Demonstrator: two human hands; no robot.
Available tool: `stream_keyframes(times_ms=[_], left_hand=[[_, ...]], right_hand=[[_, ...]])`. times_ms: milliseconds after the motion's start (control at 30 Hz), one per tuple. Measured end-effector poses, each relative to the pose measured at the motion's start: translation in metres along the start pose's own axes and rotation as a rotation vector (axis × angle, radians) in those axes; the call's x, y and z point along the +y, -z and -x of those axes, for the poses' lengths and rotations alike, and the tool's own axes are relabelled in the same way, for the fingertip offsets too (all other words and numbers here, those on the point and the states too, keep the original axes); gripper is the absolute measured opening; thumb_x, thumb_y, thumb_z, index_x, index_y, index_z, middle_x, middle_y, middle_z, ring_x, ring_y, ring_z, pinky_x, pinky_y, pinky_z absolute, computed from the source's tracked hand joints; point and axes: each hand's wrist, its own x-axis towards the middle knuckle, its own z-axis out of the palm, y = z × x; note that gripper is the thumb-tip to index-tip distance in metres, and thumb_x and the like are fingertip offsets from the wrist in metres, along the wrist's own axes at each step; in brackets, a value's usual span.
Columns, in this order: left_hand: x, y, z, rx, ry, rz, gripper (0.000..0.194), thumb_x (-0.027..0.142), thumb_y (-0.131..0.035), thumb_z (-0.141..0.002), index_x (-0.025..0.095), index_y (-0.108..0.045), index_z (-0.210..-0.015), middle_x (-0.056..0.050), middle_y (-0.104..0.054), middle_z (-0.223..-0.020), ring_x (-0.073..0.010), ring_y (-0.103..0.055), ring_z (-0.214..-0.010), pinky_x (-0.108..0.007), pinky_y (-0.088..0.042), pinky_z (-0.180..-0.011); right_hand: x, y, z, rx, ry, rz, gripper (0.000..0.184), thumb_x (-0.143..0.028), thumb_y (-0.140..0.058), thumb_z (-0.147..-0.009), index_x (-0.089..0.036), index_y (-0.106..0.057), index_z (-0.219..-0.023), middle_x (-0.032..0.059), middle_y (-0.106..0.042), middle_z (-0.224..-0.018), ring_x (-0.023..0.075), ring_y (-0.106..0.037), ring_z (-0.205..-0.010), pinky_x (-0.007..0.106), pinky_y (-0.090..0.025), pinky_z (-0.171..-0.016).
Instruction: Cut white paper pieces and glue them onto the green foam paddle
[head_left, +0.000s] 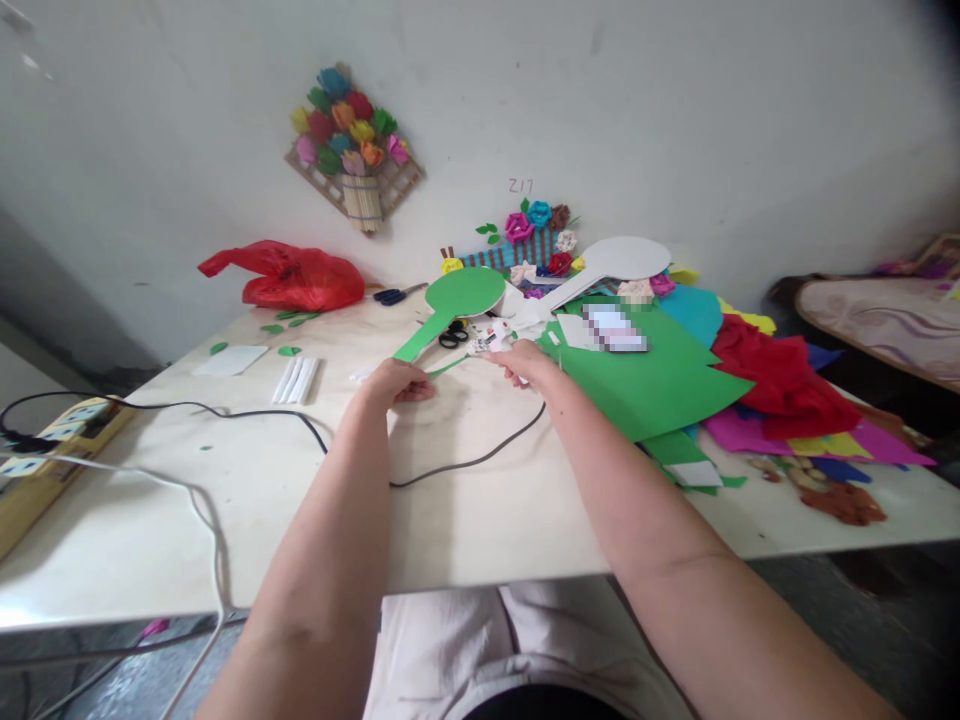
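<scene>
My right hand (521, 362) is closed around a small white patterned hot glue gun (491, 338); a dark cord runs from below this hand. My left hand (407, 381) has its fingers curled together at one end of a thin green paper strip (451, 366), which reaches toward the glue gun. Just beyond the left hand lies a green paddle-shaped cutout (465, 293), its handle end close to my knuckles. Black-handled scissors (453, 335) rest between the cutout and the glue gun. The left fingertips are partly hidden.
White glue sticks (296, 380), a red plastic bag (300, 278) and dark scissors (399, 295) lie left. A white paddle cutout (622, 258), green sheets (645, 385), a phone (615, 328) and red paper (787, 380) crowd the right. A power strip (67, 450) and cords cross the left side.
</scene>
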Motion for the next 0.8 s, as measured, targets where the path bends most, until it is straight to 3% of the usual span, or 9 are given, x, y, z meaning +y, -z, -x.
stream_keyframes(times_ms=[400, 600, 800], left_hand=[[-0.0017, 0.0001, -0.0042, -0.001, 0.008, -0.004, 0.006, 0.005, -0.057, -0.071, 0.008, -0.060, -0.066, -0.009, -0.065, -0.056, -0.0125, -0.061, -0.047, -0.019, -0.050, -0.048], [-0.0008, 0.0000, -0.0024, -0.007, 0.003, -0.009, 0.008, 0.007, -0.066, -0.064, 0.011, -0.059, -0.062, -0.009, -0.065, -0.056, -0.0137, -0.061, -0.048, -0.020, -0.050, -0.049], [0.0009, -0.0004, 0.0009, 0.002, 0.011, -0.036, 0.009, 0.007, -0.063, -0.067, 0.013, -0.058, -0.062, -0.007, -0.063, -0.052, -0.0129, -0.060, -0.046, -0.020, -0.048, -0.049]], right_hand=[[-0.0030, -0.0007, 0.0079, -0.018, 0.035, -0.040, 0.036, -0.048, -0.063, -0.073, -0.014, -0.052, -0.080, -0.0007, -0.053, -0.055, 0.0066, -0.044, -0.037, 0.020, -0.037, -0.038], [0.0006, 0.0020, 0.0014, 0.012, -0.015, 0.005, 0.034, -0.046, -0.060, -0.076, -0.014, -0.052, -0.078, -0.0001, -0.053, -0.056, 0.0079, -0.046, -0.039, 0.022, -0.040, -0.040], [0.0014, 0.0067, 0.0004, 0.024, -0.013, -0.031, 0.037, -0.049, -0.061, -0.074, -0.014, -0.053, -0.080, 0.0000, -0.053, -0.056, 0.0082, -0.047, -0.040, 0.021, -0.040, -0.040]])
